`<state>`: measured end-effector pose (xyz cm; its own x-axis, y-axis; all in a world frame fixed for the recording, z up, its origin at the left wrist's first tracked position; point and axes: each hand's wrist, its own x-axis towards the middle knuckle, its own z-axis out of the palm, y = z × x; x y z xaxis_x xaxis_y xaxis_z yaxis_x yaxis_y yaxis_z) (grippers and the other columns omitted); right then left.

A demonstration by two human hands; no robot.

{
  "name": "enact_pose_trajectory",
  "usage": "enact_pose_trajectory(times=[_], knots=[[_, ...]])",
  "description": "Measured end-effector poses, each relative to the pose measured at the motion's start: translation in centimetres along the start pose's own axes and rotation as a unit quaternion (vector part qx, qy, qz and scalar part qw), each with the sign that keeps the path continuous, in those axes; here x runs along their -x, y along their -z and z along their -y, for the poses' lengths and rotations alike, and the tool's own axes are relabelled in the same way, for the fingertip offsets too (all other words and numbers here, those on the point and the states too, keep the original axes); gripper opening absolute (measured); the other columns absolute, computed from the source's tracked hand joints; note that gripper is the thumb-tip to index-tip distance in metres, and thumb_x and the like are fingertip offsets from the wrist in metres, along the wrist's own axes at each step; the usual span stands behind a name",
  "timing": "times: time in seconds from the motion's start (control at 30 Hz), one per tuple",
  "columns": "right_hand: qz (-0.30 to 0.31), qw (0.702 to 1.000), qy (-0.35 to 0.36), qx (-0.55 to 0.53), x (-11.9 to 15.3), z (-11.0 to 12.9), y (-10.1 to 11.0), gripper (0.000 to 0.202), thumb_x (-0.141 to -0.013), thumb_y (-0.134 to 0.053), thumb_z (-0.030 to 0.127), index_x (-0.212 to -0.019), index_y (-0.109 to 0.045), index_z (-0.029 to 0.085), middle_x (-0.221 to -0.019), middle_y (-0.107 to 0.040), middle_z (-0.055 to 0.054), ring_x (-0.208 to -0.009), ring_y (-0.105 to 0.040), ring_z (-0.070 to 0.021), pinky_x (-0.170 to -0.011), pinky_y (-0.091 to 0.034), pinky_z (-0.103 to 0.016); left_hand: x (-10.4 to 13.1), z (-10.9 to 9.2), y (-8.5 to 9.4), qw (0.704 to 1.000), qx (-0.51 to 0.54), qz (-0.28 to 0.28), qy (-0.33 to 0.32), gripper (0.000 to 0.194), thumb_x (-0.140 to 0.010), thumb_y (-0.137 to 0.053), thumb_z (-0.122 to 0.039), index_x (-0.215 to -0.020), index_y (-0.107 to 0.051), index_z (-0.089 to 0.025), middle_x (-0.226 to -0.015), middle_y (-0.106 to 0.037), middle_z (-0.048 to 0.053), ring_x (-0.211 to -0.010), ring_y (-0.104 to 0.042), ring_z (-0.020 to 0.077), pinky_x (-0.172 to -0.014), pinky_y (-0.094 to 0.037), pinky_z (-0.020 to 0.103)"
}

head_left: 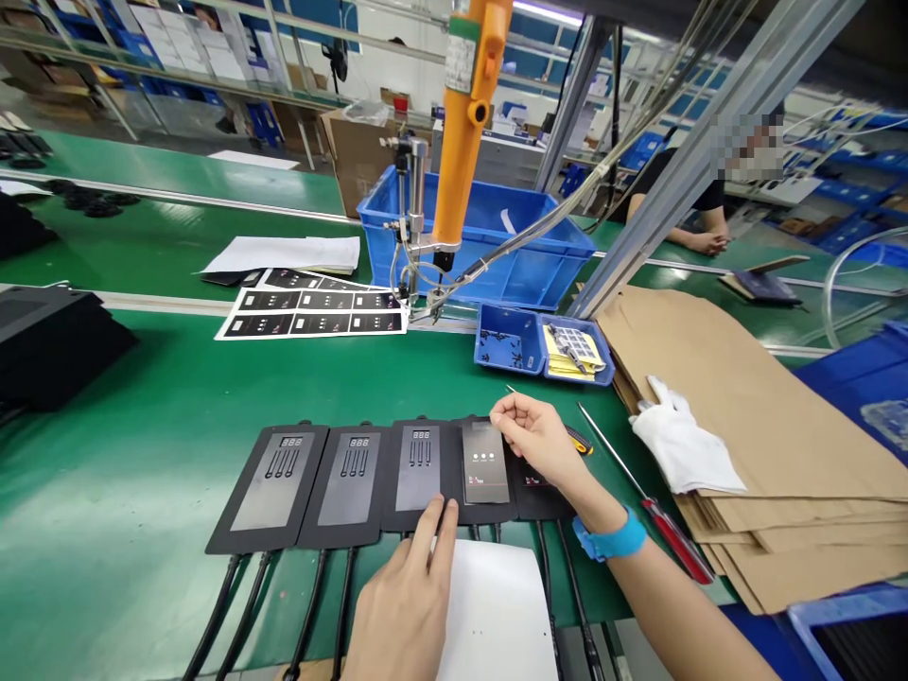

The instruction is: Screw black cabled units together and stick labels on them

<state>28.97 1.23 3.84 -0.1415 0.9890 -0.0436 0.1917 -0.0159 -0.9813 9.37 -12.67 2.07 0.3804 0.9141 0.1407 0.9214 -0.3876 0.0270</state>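
Far left on the smooth green belt (pixel 142 397): matte black flat stacks (pixel 49 345), rectangular. Further along, sheets of glossy black labels (pixel 312 314) on white backing, with white paper (pixel 290 253) behind.

Near edge: a row of flat black panels (pixel 273 487), rectangular with rounded corners, each with a grey brushed-looking face and a thick black cable trailing off the lower end. Four clearly counted, a fifth mostly hidden under the right hand.

Left hand (pixel 408 605) flat, fingers stretched out and together, fingertips pressing the lower edge between the third and fourth panel; nothing gripped. White sheet (pixel 497 615) just beside it.

Grey label film (pixel 484 462), thin and rectangular with three white dots, lying on the fourth panel. Right hand (pixel 535 440) at its upper right corner, thumb and forefinger pinched on that corner, other fingers curled; blue wristband (pixel 610 539) on the wrist.

Above: orange powered screwdriver (pixel 464 123) hanging, one large blue plastic crate (pixel 489 236), two small blue trays (pixel 543 345). Right: red-handled screwdriver (pixel 656 515), one white cloth glove (pixel 681 445), stacked brown paper sheets (pixel 752 426).
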Motion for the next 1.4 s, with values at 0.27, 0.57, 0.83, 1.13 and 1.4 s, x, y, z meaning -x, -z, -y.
enact_pose_trajectory(times=[0.27, 0.57, 0.83, 1.13, 1.4], knots=[[0.000, 1.000, -0.015, -0.002, 0.0, -0.6, -0.2, 0.028, -0.079, -0.069, 0.043, -0.077, -0.061, 0.017, -0.058, -0.050, 0.004, -0.045, -0.040, -0.0077, -0.043, -0.029, -0.022, 0.2, 0.0, -0.8, 1.000, 0.024, 0.012, 0.003, 0.073, -0.075, -0.040, 0.010, -0.142, -0.048, -0.017, -0.146, -0.048, 0.012, -0.082, -0.067, 0.0159, -0.057, -0.057, 0.020], [-0.003, 1.000, -0.013, 0.014, -0.2, -0.7, -0.4, 0.026, -0.080, -0.068, 0.041, -0.077, -0.061, 0.017, -0.059, -0.052, 0.004, -0.044, -0.039, -0.0072, -0.042, -0.030, -0.022, 0.2, 0.0, -0.7, 0.999, 0.001, 0.018, -0.033, 0.079, -0.075, -0.037, 0.011, -0.145, -0.044, -0.024, -0.142, -0.051, 0.015, -0.076, -0.065, 0.0170, -0.051, -0.055, 0.024], [-0.015, 0.996, 0.008, 0.089, -0.1, -1.4, -0.4, 0.016, -0.083, -0.065, 0.033, -0.079, -0.066, 0.017, -0.064, -0.059, 0.001, -0.054, -0.051, -0.0110, -0.051, -0.041, -0.024, 0.1, 0.0, -0.6, 0.999, -0.009, 0.019, -0.033, 0.079, -0.075, -0.038, 0.011, -0.145, -0.044, -0.024, -0.141, -0.051, 0.015, -0.074, -0.064, 0.0161, -0.050, -0.054, 0.023], [-0.015, 0.914, 0.114, 0.390, 2.6, 1.4, -0.3, 0.038, -0.088, -0.066, 0.019, -0.125, -0.061, 0.015, -0.105, -0.066, -0.011, -0.094, -0.061, -0.0253, -0.079, -0.050, -0.039, 1.1, 0.6, -0.7, 0.988, 0.127, -0.085, 0.025, 0.072, -0.085, -0.032, 0.010, -0.148, -0.034, -0.025, -0.143, -0.043, 0.016, -0.074, -0.064, 0.0116, -0.050, -0.049, 0.018], [0.182, 0.944, 0.201, 0.188, 10.5, 7.8, -1.8, 0.008, -0.090, -0.063, 0.016, -0.091, -0.070, 0.019, -0.079, -0.071, 0.001, -0.068, -0.063, -0.0119, -0.062, -0.048, -0.022, 3.0, 2.2, 4.6, 0.721, 0.642, -0.089, 0.246, 0.052, -0.101, -0.036, -0.049, -0.147, -0.035, -0.025, -0.140, -0.051, 0.015, -0.115, -0.059, 0.0291, -0.081, -0.056, 0.034]])
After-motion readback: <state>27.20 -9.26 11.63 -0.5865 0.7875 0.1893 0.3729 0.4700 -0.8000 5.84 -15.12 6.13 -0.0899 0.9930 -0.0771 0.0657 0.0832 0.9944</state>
